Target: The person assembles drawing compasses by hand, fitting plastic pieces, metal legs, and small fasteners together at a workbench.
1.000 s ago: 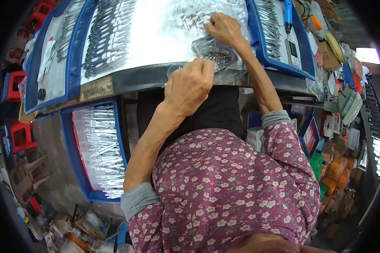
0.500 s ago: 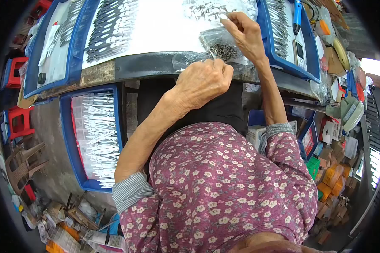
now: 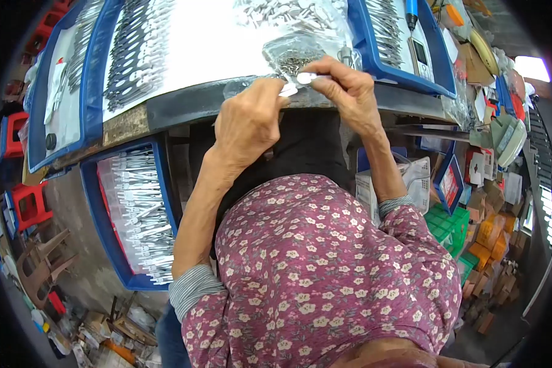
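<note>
Pinched between the thumb and finger of my right hand (image 3: pixel 349 93) is a small white oval piece (image 3: pixel 305 78). My left hand (image 3: pixel 249 122) is closed at the table's front edge, with another white piece (image 3: pixel 288 90) sticking out past its fingertips. The two pieces are close together; whether they touch I cannot tell. Just beyond my hands lies a clear plastic bag of small metal parts (image 3: pixel 293 63), likely screws. Farther back is a heap of small white pieces (image 3: pixel 288 13) on plastic.
Rows of dark and white long-handled parts (image 3: pixel 138 52) lie left on the white surface. Blue trays (image 3: pixel 93 92) flank the work area. The right tray (image 3: pixel 386 69) holds metal parts and a blue screwdriver (image 3: pixel 412 13). Below left, another blue tray (image 3: pixel 124 270) holds many white-and-silver parts.
My right hand has come from the white heap down toward my left hand with a white piece. My left hand has shifted left and turned, showing a piece in its fingers.
</note>
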`<act>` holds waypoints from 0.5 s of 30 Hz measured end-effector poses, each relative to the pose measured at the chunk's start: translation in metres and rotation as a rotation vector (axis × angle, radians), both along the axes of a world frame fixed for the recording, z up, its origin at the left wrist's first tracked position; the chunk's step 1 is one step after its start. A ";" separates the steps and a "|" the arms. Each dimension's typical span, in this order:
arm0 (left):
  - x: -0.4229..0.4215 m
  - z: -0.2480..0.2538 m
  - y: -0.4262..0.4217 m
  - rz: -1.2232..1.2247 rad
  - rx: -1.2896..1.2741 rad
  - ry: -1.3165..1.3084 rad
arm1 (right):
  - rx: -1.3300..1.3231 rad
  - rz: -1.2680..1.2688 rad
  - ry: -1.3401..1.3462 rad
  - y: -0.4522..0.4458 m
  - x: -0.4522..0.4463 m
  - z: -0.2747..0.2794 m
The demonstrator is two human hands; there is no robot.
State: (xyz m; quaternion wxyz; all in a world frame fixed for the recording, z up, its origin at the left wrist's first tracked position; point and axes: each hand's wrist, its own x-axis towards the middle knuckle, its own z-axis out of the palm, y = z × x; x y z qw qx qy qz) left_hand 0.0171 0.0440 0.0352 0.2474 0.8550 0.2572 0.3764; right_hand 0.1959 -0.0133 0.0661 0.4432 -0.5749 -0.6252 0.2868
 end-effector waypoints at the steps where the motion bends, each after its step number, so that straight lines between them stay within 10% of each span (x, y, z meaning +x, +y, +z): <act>1: -0.001 0.000 -0.001 0.015 -0.060 -0.003 | 0.027 0.029 -0.022 0.000 -0.001 -0.002; 15: -0.001 -0.003 0.000 0.017 -0.090 0.015 | 0.057 0.030 -0.143 0.001 -0.005 -0.007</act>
